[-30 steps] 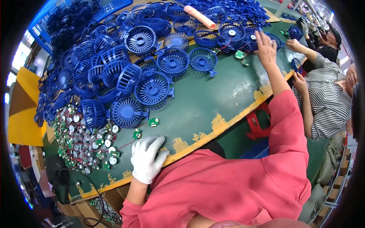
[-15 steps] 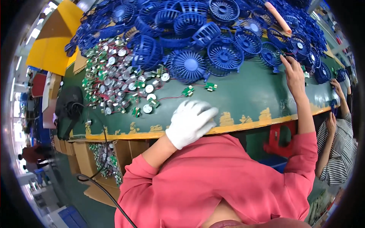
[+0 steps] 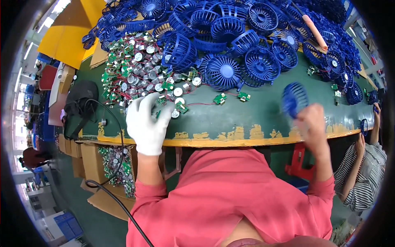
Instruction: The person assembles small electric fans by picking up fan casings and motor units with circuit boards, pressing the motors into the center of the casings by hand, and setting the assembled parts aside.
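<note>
Blue fan cage (image 3: 294, 99): held above the green tabletop (image 3: 257, 117), right of the frame's centre; its outline is blurred.
Right hand (image 3: 312, 121): bare, at centre right, closed around the cage's lower part; the exact finger placement cannot be told.
Left hand (image 3: 145, 125): white-gloved, at centre left, fingers and thumb parted over the edge of the motor pile (image 3: 135, 74); whether any motor is touched cannot be told.
Cage handling: judged light and fairly stiff, of smooth plastic that may slip a little; the thin ribs are probably its most fragile part.
Cage hold: the solid rim or hub is judged the better place to be gripped, rather than single ribs.
Cage direction: seen as a narrow oval, its long axis running nearly top to bottom of the frame; which way the open face points cannot be told.
Other cages (image 3: 225, 71): heaped across upper centre.
Loose circuit board (image 3: 243, 96): lying on the tabletop, near centre.
</note>
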A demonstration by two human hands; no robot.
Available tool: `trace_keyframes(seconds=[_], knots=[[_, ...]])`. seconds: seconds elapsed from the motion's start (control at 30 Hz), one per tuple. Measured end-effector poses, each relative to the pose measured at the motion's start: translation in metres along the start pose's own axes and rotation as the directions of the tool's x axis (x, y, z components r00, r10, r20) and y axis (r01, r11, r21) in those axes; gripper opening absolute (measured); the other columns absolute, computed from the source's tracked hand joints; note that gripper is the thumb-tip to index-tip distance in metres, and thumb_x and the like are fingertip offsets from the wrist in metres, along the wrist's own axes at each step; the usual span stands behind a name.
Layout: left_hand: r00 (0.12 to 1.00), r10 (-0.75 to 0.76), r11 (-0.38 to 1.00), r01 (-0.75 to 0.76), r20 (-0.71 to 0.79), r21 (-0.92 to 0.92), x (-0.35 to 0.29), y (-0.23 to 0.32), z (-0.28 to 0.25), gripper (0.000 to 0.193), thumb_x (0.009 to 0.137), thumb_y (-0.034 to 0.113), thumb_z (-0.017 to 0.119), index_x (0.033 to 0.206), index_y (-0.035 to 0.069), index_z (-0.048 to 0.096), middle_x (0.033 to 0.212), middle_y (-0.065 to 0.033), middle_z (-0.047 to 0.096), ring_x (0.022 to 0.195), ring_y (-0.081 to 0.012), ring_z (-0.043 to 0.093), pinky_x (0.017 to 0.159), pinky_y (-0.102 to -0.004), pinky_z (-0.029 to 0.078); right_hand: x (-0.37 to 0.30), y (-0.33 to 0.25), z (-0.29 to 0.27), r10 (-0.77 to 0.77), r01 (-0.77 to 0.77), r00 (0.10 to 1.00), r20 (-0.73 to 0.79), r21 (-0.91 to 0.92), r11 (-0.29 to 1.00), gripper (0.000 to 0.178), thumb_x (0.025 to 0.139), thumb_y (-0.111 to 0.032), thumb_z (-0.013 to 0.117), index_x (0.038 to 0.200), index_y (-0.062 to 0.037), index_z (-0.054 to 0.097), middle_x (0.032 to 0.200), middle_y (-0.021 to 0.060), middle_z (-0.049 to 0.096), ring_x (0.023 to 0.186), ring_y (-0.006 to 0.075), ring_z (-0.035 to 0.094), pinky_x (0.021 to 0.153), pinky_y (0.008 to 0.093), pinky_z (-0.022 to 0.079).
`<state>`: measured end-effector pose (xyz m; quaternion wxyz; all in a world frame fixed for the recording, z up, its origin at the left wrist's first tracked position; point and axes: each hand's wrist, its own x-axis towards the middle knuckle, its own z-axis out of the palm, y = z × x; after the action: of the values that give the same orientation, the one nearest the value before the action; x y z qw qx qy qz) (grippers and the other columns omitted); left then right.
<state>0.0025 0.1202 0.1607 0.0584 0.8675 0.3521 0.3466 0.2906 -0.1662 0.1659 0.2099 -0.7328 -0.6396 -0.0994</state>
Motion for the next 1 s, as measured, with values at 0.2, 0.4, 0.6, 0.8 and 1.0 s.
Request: trace_keyframes(seconds=[0.2,0.4,0.6,0.8,1.0], knots=[[0.958,-0.132,0.991,0.134,0.254,0.012,0.015,-0.031,0.020,0.018,0.081,0.021,0.070,0.087,0.004,0.068,0.080,-0.0111,0.066,0.073,-0.0233,0.064,0.066,-0.0338,0.048,0.008,-0.084,0.052,-0.214,0.199,0.975,0.062,0.183,0.963,0.027,0.067,-0.014,0.077,0.090,-0.0095,0.063,0.076,0.0022,0.053,0.072,0.0219,0.054,0.082,0.0436,0.042],[0.957,-0.288,0.629,0.196,0.008,-0.752,0.050,-0.004,0.004,0.008,0.089,0.006,0.064,0.092,-0.001,0.066,0.082,0.0004,0.064,0.071,-0.0051,0.053,0.064,-0.0203,0.043,0.025,-0.102,0.067,-0.206,0.200,0.979,-0.008,0.268,0.942,0.029,0.068,-0.017,0.077,0.091,-0.0072,0.063,0.074,0.0023,0.051,0.070,0.0204,0.054,0.079,0.0393,0.042],[0.978,-0.167,0.640,0.207,0.129,-0.740,0.041,0.020,-0.005,0.007,0.087,0.003,0.063,0.093,-0.001,0.066,0.086,-0.0023,0.063,0.073,-0.0066,0.054,0.067,-0.0218,0.044,0.029,-0.106,0.069,-0.196,0.178,0.980,0.022,0.330,0.927,0.036,0.069,-0.020,0.078,0.098,-0.0058,0.062,0.075,0.0031,0.052,0.070,0.0199,0.054,0.078,0.0361,0.041],[0.956,0.154,0.623,0.103,0.251,-0.776,0.019,0.051,-0.012,0.009,0.081,0.003,0.065,0.089,0.003,0.066,0.082,-0.0052,0.065,0.074,-0.0158,0.061,0.068,-0.0282,0.046,0.050,-0.111,0.051,0.020,-0.010,1.000,-0.009,0.601,0.799,0.060,0.074,-0.032,0.076,0.121,-0.0009,0.054,0.089,0.0063,0.059,0.073,0.0201,0.055,0.073,0.0331,0.044],[0.849,0.478,0.630,-0.154,0.224,-0.761,0.004,0.080,-0.006,0.015,0.071,0.002,0.068,0.086,0.005,0.067,0.083,-0.0080,0.064,0.077,-0.0245,0.062,0.073,-0.0344,0.048,0.060,-0.110,0.035,0.039,-0.478,0.879,0.476,0.876,0.063,0.025,0.096,-0.011,0.055,0.117,0.0030,0.056,0.098,0.0048,0.061,0.087,0.0060,0.056,0.072,0.0182,0.046]])
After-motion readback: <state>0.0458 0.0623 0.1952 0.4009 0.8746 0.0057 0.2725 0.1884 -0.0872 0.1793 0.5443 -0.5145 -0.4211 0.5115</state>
